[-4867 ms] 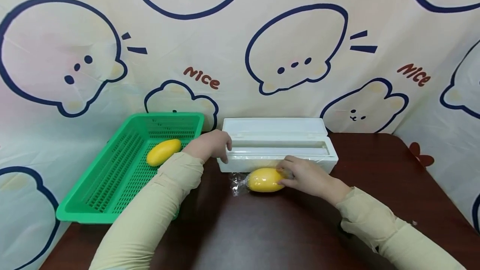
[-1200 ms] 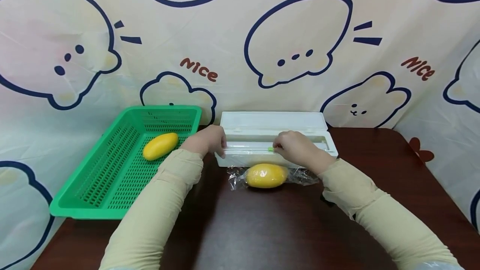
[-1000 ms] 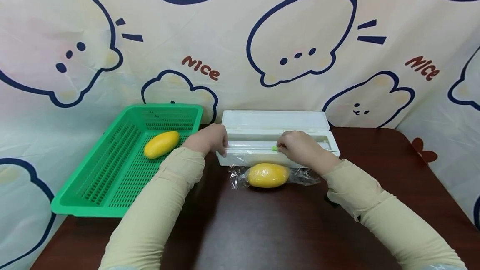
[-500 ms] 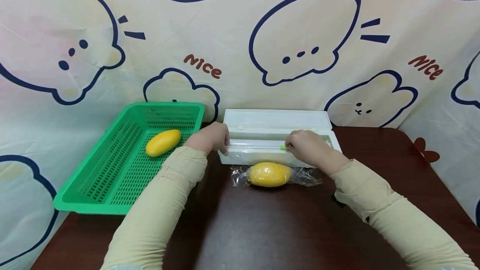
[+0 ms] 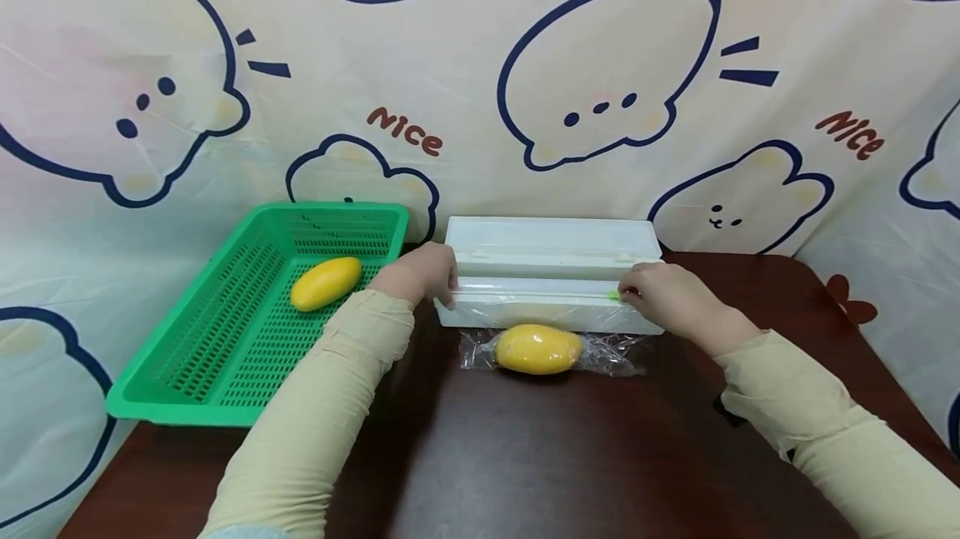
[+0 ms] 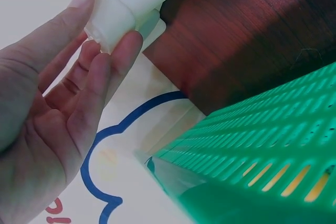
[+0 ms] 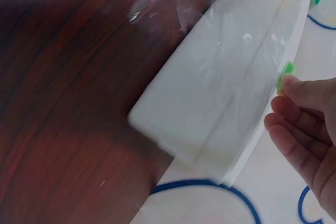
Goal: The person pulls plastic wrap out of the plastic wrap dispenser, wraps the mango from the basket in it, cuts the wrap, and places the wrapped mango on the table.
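A white cling film dispenser point(image 5: 555, 318) lies on the table with its lid raised at the back. My left hand point(image 5: 423, 272) grips its left end, thumb on one face and fingers on another in the left wrist view. Near the right end, my right hand point(image 5: 675, 301) pinches the small green slide cutter point(image 7: 286, 74) between thumb and finger. Clear film stretches over the dispenser's front. It runs down to a yellow, mango-like fruit point(image 5: 538, 349) wrapped in cling film point(image 5: 615, 353), which sits just in front of the dispenser.
To the left stands a green perforated basket point(image 5: 183, 410), close beside my left forearm. A second yellow, mango-like fruit point(image 5: 326, 283) lies inside it, without visible film. Behind the dark wooden table point(image 5: 525, 456) hangs a printed cloth point(image 5: 420, 64).
Earlier my right hand touched the wrapped fruit, then moved up to the green slide cutter. It has since slid the cutter rightward along the dispenser. My left hand keeps its grip on the left end.
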`<move>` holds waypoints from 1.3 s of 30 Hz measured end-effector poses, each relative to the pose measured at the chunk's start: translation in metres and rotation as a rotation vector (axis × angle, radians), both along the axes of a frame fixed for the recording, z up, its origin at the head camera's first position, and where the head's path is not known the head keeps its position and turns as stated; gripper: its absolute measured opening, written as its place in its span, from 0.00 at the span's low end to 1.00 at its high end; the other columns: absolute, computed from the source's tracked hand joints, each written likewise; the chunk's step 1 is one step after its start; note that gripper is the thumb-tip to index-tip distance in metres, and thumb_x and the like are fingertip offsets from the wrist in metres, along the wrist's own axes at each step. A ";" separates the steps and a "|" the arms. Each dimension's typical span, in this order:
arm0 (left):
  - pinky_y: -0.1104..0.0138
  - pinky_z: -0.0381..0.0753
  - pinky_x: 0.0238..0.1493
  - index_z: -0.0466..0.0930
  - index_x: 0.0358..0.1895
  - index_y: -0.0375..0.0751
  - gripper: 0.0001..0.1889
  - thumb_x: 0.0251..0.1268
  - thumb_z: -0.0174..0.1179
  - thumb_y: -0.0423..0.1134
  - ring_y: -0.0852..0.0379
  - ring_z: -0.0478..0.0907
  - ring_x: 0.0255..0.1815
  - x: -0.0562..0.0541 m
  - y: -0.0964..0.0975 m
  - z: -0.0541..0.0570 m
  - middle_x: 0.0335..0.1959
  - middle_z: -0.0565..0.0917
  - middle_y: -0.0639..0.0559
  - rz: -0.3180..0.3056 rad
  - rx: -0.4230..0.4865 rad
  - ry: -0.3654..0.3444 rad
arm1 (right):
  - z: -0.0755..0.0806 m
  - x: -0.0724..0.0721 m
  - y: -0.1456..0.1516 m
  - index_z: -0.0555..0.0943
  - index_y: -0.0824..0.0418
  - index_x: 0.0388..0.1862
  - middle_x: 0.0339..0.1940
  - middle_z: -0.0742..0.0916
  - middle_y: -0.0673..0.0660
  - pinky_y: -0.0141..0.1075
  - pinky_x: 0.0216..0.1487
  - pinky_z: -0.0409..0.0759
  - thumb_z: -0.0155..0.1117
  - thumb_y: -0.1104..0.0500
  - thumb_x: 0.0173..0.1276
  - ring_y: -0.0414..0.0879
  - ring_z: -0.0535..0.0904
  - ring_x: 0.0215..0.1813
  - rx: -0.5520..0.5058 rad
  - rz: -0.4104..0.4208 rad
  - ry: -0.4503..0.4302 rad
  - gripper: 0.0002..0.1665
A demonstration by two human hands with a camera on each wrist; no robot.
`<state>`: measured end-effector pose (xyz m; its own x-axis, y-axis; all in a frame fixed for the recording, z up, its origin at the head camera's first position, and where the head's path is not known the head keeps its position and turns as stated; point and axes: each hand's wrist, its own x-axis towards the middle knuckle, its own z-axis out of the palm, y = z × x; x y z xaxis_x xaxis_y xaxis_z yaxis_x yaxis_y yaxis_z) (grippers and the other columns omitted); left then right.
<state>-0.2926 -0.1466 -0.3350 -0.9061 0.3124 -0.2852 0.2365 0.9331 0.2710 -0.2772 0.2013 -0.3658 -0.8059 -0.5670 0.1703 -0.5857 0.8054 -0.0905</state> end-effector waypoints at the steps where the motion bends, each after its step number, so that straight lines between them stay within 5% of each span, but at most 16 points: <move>1: 0.68 0.70 0.29 0.80 0.23 0.41 0.12 0.57 0.75 0.31 0.57 0.69 0.26 0.000 0.001 -0.001 0.22 0.74 0.54 0.001 -0.002 0.000 | 0.000 0.001 0.003 0.89 0.63 0.39 0.40 0.89 0.58 0.47 0.41 0.83 0.73 0.65 0.66 0.50 0.84 0.39 -0.003 -0.003 0.003 0.04; 20: 0.67 0.73 0.31 0.82 0.27 0.39 0.10 0.57 0.75 0.31 0.55 0.72 0.28 0.001 -0.001 0.002 0.27 0.78 0.51 0.018 -0.033 0.006 | -0.005 0.006 0.047 0.88 0.68 0.43 0.39 0.88 0.61 0.49 0.43 0.85 0.75 0.68 0.63 0.52 0.85 0.38 -0.009 -0.052 0.055 0.10; 34: 0.66 0.75 0.32 0.83 0.31 0.38 0.08 0.57 0.76 0.31 0.55 0.74 0.30 -0.002 0.002 0.001 0.31 0.81 0.49 0.023 -0.028 0.006 | -0.011 0.005 0.060 0.87 0.72 0.43 0.36 0.87 0.61 0.44 0.34 0.84 0.73 0.72 0.61 0.48 0.82 0.33 -0.076 0.026 0.097 0.11; 39: 0.66 0.75 0.32 0.83 0.30 0.38 0.09 0.57 0.76 0.31 0.55 0.75 0.30 -0.002 0.001 0.002 0.31 0.81 0.50 0.021 -0.043 -0.007 | -0.014 0.004 0.069 0.87 0.71 0.44 0.39 0.87 0.61 0.44 0.35 0.83 0.72 0.72 0.63 0.48 0.81 0.34 -0.103 0.003 0.045 0.10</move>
